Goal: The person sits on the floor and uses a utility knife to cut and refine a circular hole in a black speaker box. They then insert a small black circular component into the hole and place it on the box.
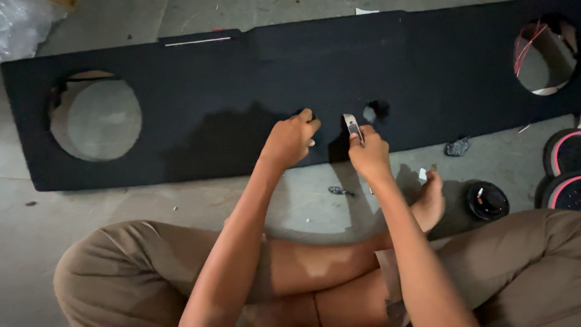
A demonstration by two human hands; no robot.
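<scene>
A long black carpeted board (242,79) lies flat on the concrete floor in front of me. It has a large round hole at each end and a small hole (370,112) near the middle. My left hand (289,139) is closed on the board's near edge, pinching the black covering. My right hand (368,151) grips a small knife (353,127) with its metal blade pointing up at the board's edge, just below the small hole.
My legs are crossed on the floor, with a bare foot (431,200) beside my right arm. A black round speaker part (486,200) sits to the right, and two round speakers with pink rings (564,169) lie at the right edge. Dark scraps (458,146) lie on the floor.
</scene>
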